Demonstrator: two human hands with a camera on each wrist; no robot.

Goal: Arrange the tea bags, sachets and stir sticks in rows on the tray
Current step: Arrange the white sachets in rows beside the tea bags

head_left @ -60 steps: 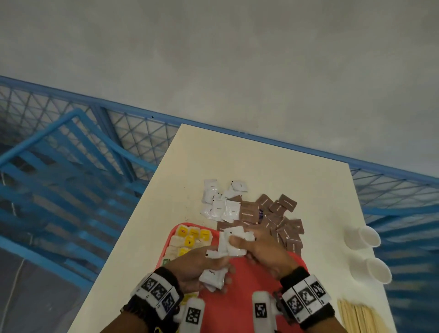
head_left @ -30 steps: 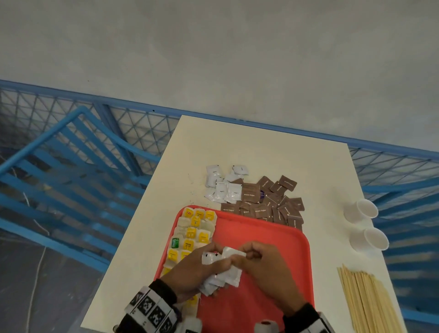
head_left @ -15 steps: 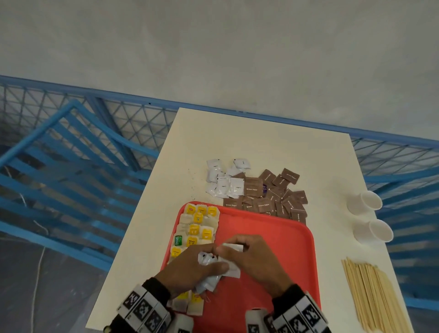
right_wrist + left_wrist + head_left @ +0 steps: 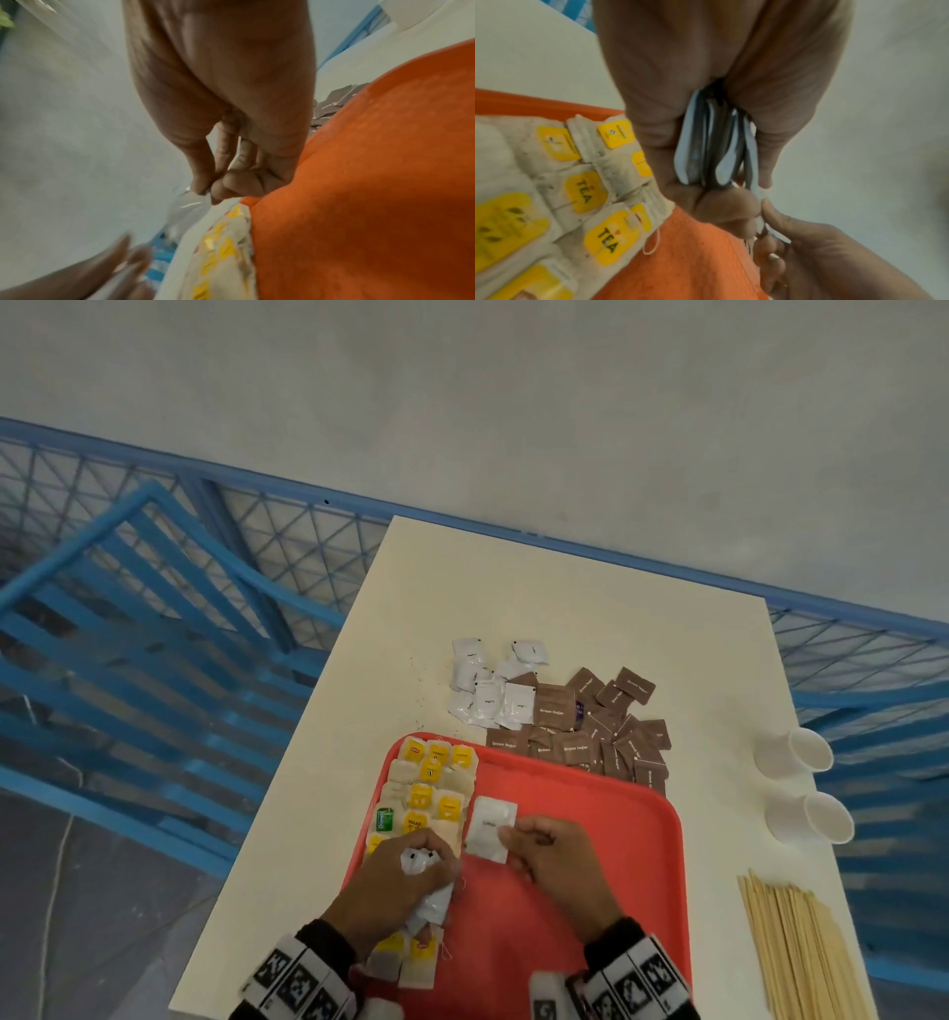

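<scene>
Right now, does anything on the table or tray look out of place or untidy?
Yes. The brown sachets lie in a loose, overlapping heap beyond the tray, some resting on its far rim. The white sachets beside them are scattered too. Dark specks dot the table nearby. Both paper cups lie on their sides.

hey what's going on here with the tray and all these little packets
A person is laying out a red tray. Tea bags already sit in rows along its left side. The left hand grips a bunch of white sachets, while the right hand pinches one white sachet beside the tea bags. Brown sachets, more white ones and the stir sticks lie on the table.
</scene>
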